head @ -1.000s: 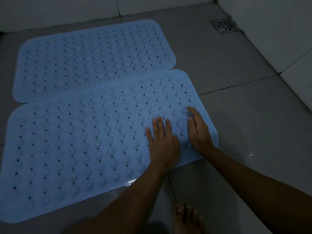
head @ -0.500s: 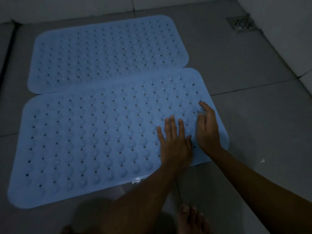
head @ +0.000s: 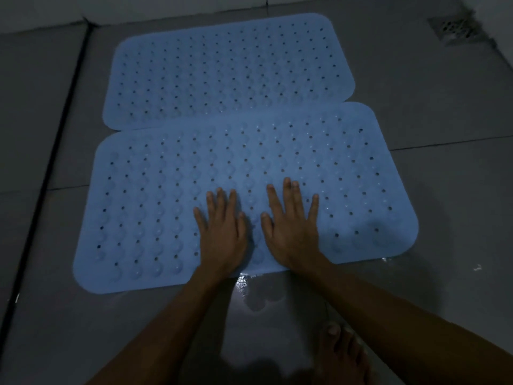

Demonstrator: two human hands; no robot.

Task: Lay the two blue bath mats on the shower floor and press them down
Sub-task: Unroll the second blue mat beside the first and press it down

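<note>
A: Low in the frame's middle, both hands on the near mat (head: 172, 207). Left hand (head: 222, 234) and right hand (head: 291, 232) lie palm down, fingers straight and spread, holding nothing. Far mat (head: 222, 70) sits in the upper centre; the near mat seems to overlap its front edge.

B: Advice for the press?

A: I'd lean weight through the palms and work out from the centre toward the corners, so the underside seats on the floor (head: 444, 190). Left end and right corner look unpressed.

B: Materials?

A: Soft blue rubbery sheet, rounded corners, rows of bumps and small holes. Floor is large grey tiles, a wet sheen by the front edge. Slippery, probably. Drain (head: 455, 29) at upper right, bare foot (head: 341, 357) at the bottom.
</note>
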